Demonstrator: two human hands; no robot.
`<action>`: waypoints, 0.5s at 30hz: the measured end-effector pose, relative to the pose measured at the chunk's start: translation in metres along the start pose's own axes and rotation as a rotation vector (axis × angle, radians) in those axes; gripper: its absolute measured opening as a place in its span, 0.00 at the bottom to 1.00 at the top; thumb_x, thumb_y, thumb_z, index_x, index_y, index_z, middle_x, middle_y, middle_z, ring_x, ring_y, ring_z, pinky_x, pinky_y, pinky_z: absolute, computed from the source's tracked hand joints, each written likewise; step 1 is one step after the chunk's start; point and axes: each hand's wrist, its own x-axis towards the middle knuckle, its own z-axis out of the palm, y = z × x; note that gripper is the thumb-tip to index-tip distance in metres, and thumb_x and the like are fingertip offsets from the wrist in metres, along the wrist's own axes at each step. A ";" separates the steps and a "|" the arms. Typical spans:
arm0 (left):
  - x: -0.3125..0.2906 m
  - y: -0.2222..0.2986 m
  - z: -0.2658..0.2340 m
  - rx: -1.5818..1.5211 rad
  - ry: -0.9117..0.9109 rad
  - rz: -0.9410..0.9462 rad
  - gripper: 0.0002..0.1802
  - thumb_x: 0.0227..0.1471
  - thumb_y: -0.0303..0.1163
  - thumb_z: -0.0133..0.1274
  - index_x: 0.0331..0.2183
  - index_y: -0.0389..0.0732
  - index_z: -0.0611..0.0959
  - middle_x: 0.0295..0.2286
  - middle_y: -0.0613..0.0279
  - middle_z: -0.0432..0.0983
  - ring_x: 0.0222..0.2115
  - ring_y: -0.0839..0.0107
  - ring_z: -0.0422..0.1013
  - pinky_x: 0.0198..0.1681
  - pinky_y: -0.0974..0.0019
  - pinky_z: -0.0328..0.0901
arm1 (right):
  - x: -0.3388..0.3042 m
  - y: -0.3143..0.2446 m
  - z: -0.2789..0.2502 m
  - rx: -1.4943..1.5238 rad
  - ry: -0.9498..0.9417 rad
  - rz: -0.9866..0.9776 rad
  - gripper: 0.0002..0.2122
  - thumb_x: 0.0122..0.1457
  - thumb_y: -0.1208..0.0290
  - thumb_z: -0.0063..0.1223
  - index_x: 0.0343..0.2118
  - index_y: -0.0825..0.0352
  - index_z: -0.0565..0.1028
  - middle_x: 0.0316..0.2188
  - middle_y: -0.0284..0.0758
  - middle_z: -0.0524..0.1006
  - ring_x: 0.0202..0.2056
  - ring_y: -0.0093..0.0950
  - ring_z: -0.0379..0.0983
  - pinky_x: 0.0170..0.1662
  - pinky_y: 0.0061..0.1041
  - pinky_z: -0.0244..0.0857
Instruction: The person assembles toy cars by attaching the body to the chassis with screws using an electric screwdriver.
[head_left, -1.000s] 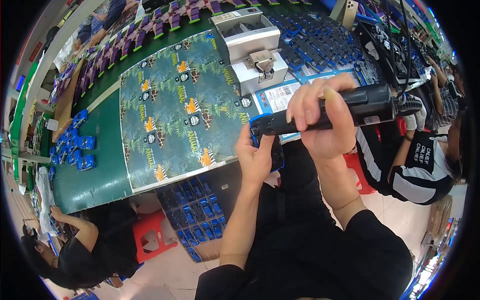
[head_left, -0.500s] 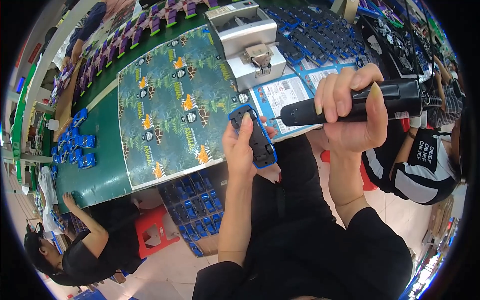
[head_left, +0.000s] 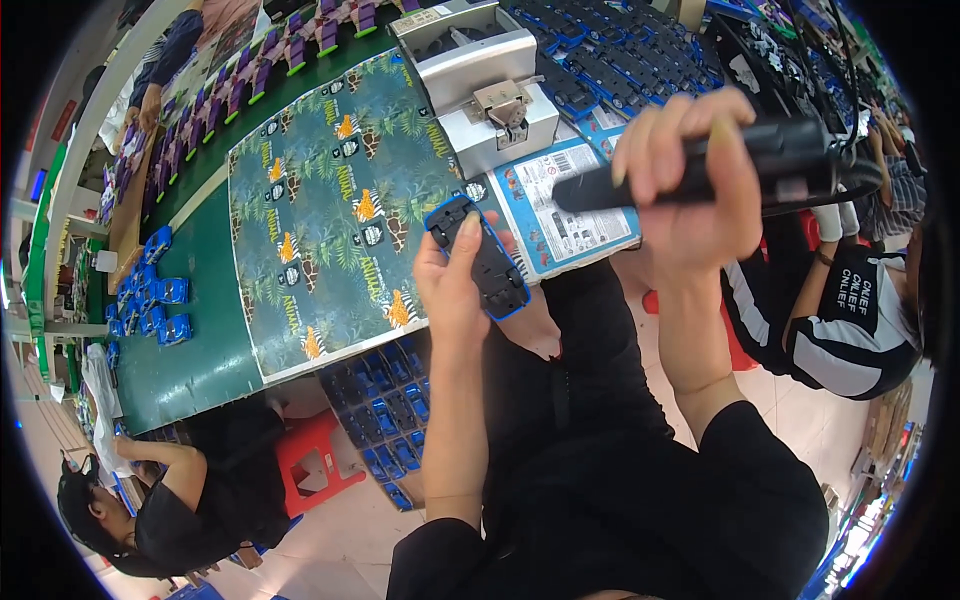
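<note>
My right hand hides the middle of the black power screwdriver; my left hand's thumb covers part of the blue toy car.

The right hand has lifted the screwdriver off the toy car.

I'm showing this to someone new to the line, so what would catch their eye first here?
At centre, the left hand holds a blue toy car underside up, black chassis showing. To its right, the right hand grips a black electric screwdriver, tip pointing toward the car. Behind them, a jungle-print sheet covers the green table, with a grey metal fixture at its far end.
</note>
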 end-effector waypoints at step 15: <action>0.025 -0.006 0.000 0.240 -0.007 0.183 0.13 0.57 0.34 0.58 0.40 0.38 0.77 0.33 0.54 0.80 0.26 0.70 0.77 0.25 0.68 0.74 | 0.083 0.064 0.025 -0.559 -0.096 -0.079 0.12 0.54 0.74 0.64 0.17 0.68 0.74 0.13 0.24 0.72 0.14 0.13 0.63 0.18 0.17 0.55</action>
